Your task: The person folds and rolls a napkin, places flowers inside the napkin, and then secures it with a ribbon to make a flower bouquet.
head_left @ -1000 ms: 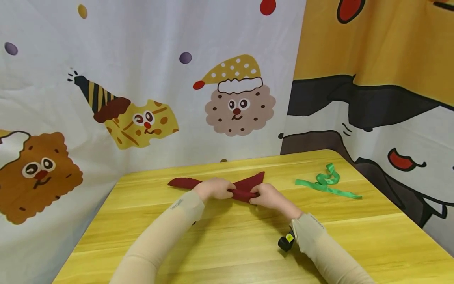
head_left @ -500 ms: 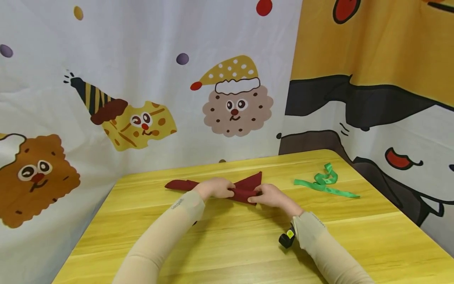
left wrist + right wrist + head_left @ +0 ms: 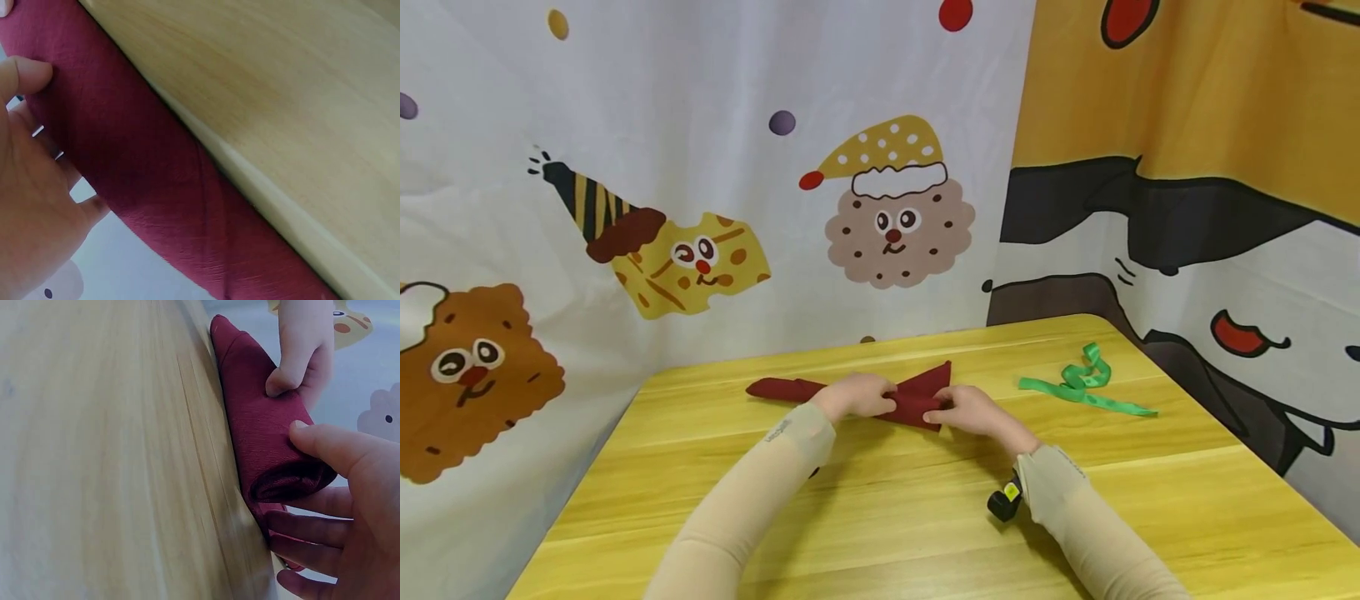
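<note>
A dark red cloth napkin (image 3: 916,410) lies across the table in front of both hands, rolled into a loose tube. One pointed flap stands up behind the roll's right end, and the left end tapers. My left hand (image 3: 859,395) grips the middle of the roll, its thumb on the near face and its fingers behind. At the right end, my right hand (image 3: 968,410) holds the roll between thumb and fingers. In the right wrist view the spiral end of the napkin (image 3: 265,434) shows beside my right thumb, with the other fingers behind and below.
A curled green ribbon (image 3: 1082,392) lies to the right on the wooden table (image 3: 895,517). Behind the table hangs a curtain (image 3: 715,100) printed with cartoon figures. A small black device (image 3: 1004,502) sits at my right wrist.
Both hands keep their hold on the roll. Its near face at the right shows broader than a second ago, and my right thumb lies flatter against it. The head view has shifted slightly.
</note>
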The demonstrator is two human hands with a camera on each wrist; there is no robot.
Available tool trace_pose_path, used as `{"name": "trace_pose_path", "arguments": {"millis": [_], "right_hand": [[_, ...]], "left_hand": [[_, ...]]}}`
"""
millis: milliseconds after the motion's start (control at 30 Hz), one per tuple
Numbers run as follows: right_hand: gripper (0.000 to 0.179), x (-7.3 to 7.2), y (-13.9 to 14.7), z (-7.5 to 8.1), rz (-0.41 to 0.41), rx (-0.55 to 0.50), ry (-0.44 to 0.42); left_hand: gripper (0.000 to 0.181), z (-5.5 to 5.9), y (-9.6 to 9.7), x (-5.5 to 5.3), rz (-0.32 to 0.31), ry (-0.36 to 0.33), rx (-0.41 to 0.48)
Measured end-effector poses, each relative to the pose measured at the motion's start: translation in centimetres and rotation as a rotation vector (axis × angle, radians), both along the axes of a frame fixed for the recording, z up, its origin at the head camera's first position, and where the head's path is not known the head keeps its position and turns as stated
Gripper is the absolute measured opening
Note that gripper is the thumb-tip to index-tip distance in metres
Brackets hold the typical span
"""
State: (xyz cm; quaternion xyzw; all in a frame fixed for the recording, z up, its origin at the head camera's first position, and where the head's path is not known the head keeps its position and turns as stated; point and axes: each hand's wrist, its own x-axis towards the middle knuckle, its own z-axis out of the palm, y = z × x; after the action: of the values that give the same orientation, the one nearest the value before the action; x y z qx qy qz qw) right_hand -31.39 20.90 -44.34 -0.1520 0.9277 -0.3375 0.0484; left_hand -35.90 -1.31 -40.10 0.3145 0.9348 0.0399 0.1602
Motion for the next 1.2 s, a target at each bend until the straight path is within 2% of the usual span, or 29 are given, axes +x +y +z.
{"name": "trace_pose_path", "arguments": {"millis": [267, 533, 700, 867, 1067, 1200], "right_hand": [[0.038, -0.5, 0.1, -0.4, -0.015, -0.052, 0.076], [0.035, -0.9, 0.0, -0.7, -0.028, -0.079, 0.092], [0.037, -0.9, 0.1, -0.9, -0.040, -0.081, 0.119], [0.036, -0.9, 0.1, -0.9, -0.048, -0.071, 0.130], [0.035, -0.8, 0.1, -0.9, -0.049, -0.060, 0.132], [0.034, -1.0, 0.1, -1.0, -0.044, -0.026, 0.147]], "left_hand": [[0.040, -1.0, -0.1, -0.7, 0.012, 0.112, 0.027], [0.040, -1.9, 0.0, -0.7, 0.022, 0.217, 0.041], [0.043, -2.3, 0.4, -0.3, 0.017, 0.243, 0.018], [0.052, -2.5, 0.6, 0.5, -0.038, 0.221, -0.017], [0.062, -2.3, 0.8, 2.1, -0.105, 0.130, -0.027], [0.065, -2.2, 0.8, 2.9, -0.118, 0.068, -0.032]]}}
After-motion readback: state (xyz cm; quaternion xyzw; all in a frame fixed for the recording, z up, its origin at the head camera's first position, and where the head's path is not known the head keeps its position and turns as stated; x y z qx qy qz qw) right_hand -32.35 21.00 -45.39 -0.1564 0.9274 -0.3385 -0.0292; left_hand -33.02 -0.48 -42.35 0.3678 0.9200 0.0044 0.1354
